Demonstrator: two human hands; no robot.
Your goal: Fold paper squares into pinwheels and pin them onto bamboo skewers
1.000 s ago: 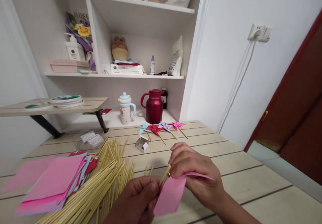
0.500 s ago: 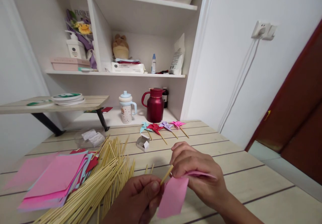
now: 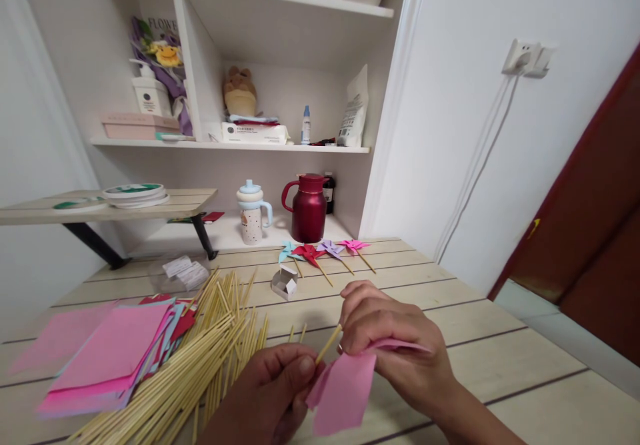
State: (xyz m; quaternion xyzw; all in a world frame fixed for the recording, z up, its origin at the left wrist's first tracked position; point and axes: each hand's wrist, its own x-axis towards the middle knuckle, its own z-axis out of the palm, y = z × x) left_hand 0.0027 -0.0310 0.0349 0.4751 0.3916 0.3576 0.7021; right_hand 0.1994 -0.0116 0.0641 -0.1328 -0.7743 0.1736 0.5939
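My left hand is closed on a thin wooden stick, pinched between thumb and fingers, its tip slanting up to the right. Pink paper hangs in folds just right of the stick, and my right hand grips it with curled fingers. A small shiny bit shows by the right fingertips, too small to name. Left of my hands lies a heap of wooden sticks, beside a stack of coloured paper squares, pink on top. Several finished paper pinwheels on sticks lie at the table's back.
A small open white box and a clear container stand on the table. Behind are a red jug and a lidded cup. A raised stand holding tape rolls is at the left.
My left hand has shifted slightly left and the stick's tip has moved a little away from the right fingers. More of the paper's fold shows beside the left fingers.
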